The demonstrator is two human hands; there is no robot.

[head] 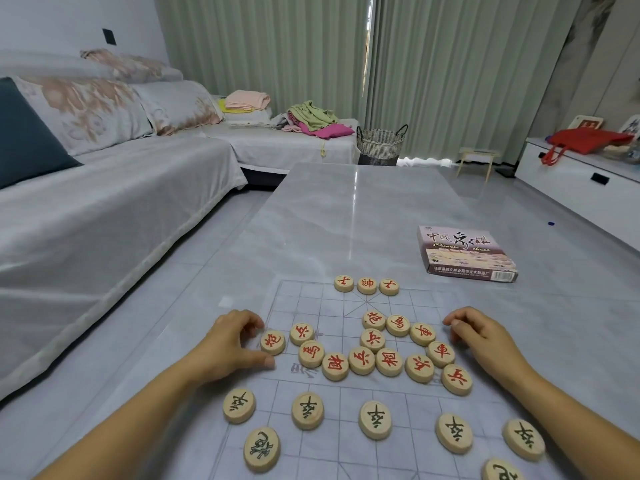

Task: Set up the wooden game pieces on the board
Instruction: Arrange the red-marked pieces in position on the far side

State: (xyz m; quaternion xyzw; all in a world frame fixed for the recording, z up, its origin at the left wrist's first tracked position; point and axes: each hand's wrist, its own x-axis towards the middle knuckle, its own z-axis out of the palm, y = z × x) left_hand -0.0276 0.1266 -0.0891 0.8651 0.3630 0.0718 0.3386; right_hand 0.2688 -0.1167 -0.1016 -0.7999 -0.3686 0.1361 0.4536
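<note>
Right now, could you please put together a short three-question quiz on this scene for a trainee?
1. True or false: the game box lies on the board.
2. How many dark-lettered pieces form the spaced row just nearer than the red cluster?
3. Which hand has a red piece between its fingers and thumb? A. left hand B. right hand C. neither

Key:
1. False: it lies on the table, beyond the board's far right corner.
2. Five.
3. A: it is the leftmost red piece.
</note>
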